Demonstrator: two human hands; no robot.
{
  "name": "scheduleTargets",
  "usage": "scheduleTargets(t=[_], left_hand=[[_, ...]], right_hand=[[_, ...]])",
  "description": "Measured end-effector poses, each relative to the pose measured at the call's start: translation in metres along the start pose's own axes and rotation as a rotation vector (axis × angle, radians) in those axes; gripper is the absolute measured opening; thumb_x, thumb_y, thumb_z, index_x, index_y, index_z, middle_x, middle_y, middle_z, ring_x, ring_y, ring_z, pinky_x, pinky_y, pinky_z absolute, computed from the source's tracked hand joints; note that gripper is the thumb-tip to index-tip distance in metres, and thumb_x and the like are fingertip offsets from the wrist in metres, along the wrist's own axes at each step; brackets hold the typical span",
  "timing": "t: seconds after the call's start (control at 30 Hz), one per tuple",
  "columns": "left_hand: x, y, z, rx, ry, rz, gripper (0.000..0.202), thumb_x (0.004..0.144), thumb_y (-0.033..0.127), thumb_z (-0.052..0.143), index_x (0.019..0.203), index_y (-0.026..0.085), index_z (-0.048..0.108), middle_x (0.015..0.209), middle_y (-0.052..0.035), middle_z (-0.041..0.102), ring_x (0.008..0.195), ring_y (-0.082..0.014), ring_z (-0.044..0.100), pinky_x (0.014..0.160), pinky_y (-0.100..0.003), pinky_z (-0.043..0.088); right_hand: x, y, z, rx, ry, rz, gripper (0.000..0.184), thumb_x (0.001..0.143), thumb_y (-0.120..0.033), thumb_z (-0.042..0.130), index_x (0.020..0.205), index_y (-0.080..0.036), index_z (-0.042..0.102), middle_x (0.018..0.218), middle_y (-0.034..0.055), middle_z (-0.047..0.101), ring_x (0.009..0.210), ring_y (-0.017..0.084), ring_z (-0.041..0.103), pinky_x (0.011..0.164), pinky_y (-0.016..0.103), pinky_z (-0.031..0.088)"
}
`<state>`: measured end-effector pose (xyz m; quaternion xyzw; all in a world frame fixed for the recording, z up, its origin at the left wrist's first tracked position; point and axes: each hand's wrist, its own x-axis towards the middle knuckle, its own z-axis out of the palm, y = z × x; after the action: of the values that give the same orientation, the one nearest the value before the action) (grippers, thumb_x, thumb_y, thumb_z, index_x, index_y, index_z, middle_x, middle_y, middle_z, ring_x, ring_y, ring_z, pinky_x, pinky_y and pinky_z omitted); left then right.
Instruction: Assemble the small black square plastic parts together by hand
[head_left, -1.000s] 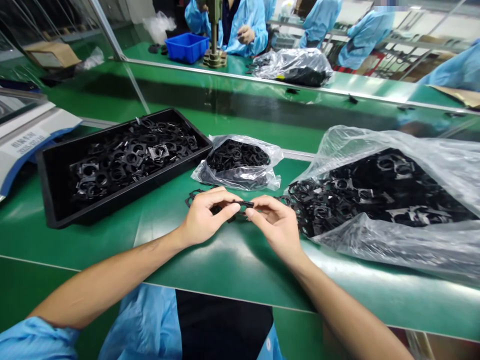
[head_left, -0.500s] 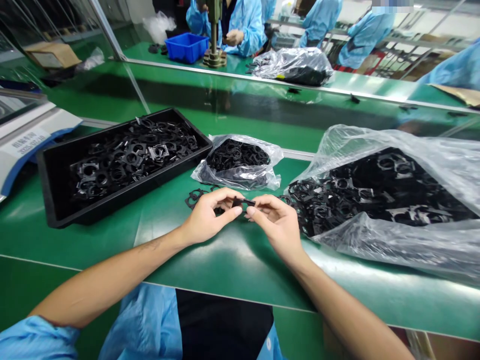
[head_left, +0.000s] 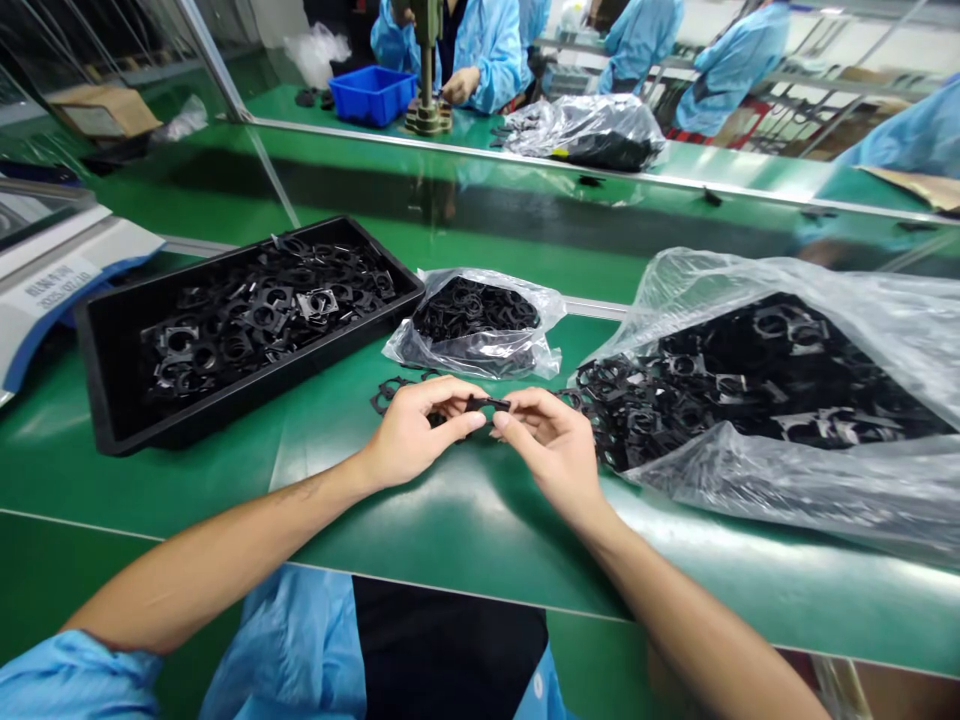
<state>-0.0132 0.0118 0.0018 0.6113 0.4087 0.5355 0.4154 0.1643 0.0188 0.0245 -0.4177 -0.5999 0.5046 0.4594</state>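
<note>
Between my two hands is a small black plastic part (head_left: 487, 403), pinched at both ends above the green table (head_left: 442, 530). My left hand (head_left: 420, 428) grips its left end between thumb and fingers. The right end sits in the pinch of my right hand (head_left: 553, 445). Much of the part is covered by fingertips, so its full shape cannot be made out. Just behind my left hand lie a few loose black ring-shaped parts (head_left: 386, 392). Beyond them stands a clear bag (head_left: 551, 362) holding many black rings.
At the left, a long black tray (head_left: 247, 408) holds many black ring-shaped parts. A large open clear bag (head_left: 720, 490) spills similar parts at the right. White and blue equipment (head_left: 112, 250) stands far left. Across the rail, a co-worker in blue (head_left: 491, 50) sits near a blue bin (head_left: 373, 97).
My hands stay almost where they were, with the black part tilted slightly between them. Across the rail, the co-worker's hand has moved down and left, toward the metal post.
</note>
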Motion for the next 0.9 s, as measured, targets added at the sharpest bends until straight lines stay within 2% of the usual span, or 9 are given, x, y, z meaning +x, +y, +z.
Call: scheduleTargets(t=[0.17, 0.4, 0.6, 0.7, 0.8, 0.9], left_hand=[[0.0, 0.0, 0.0, 0.028, -0.003, -0.014, 0.017, 0.085, 0.03, 0.075, 0.094, 0.016, 0.074, 0.075, -0.0017, 0.071, 0.063, -0.0117, 0.062, 0.063, -0.023, 0.054], [-0.001, -0.001, -0.001, 0.099, -0.021, -0.009, 0.008, 0.087, 0.023, 0.07, 0.09, 0.016, 0.071, 0.079, -0.002, 0.071, 0.068, -0.0118, 0.062, 0.065, -0.022, 0.051], [-0.001, 0.004, -0.002, 0.092, 0.012, 0.04, 0.015, 0.088, 0.031, 0.072, 0.09, 0.016, 0.073, 0.069, 0.0, 0.068, 0.056, -0.0101, 0.058, 0.058, -0.023, 0.05], [-0.001, 0.004, -0.003, 0.106, 0.021, 0.069, 0.016, 0.089, 0.032, 0.072, 0.09, 0.016, 0.075, 0.068, -0.0002, 0.068, 0.054, -0.0099, 0.058, 0.058, -0.023, 0.05], [-0.001, 0.002, -0.003, 0.125, 0.018, 0.087, 0.018, 0.089, 0.033, 0.073, 0.095, 0.016, 0.075, 0.073, -0.002, 0.071, 0.059, -0.0111, 0.06, 0.06, -0.024, 0.052], [-0.001, 0.003, -0.003, 0.186, 0.012, 0.189, 0.023, 0.089, 0.033, 0.074, 0.105, 0.017, 0.075, 0.083, -0.0043, 0.074, 0.069, -0.0135, 0.065, 0.066, -0.025, 0.055]], right_hand=[[-0.001, 0.0, 0.001, -0.045, 0.0, -0.023, 0.029, 0.083, -0.046, 0.077, 0.081, -0.02, 0.064, 0.076, 0.0013, 0.065, 0.066, 0.015, 0.062, 0.066, 0.029, 0.056], [-0.004, 0.004, 0.002, -0.172, -0.034, -0.102, 0.018, 0.086, -0.037, 0.075, 0.084, -0.021, 0.069, 0.081, 0.0021, 0.067, 0.073, 0.016, 0.064, 0.07, 0.029, 0.057], [0.0, 0.004, -0.001, 0.0, -0.056, 0.021, 0.035, 0.078, -0.052, 0.082, 0.088, -0.021, 0.07, 0.078, 0.0016, 0.069, 0.069, 0.017, 0.067, 0.069, 0.032, 0.06], [0.001, 0.001, -0.003, 0.057, -0.069, 0.033, 0.04, 0.075, -0.056, 0.085, 0.089, -0.021, 0.071, 0.08, 0.0022, 0.071, 0.069, 0.018, 0.07, 0.072, 0.034, 0.062], [0.003, 0.0, -0.005, 0.087, -0.049, 0.047, 0.04, 0.071, -0.056, 0.088, 0.086, -0.021, 0.073, 0.078, 0.0026, 0.072, 0.068, 0.019, 0.071, 0.073, 0.036, 0.064], [0.006, 0.0, -0.007, 0.166, -0.058, 0.107, 0.037, 0.07, -0.051, 0.089, 0.084, -0.021, 0.073, 0.074, 0.0013, 0.072, 0.064, 0.017, 0.07, 0.071, 0.035, 0.064]])
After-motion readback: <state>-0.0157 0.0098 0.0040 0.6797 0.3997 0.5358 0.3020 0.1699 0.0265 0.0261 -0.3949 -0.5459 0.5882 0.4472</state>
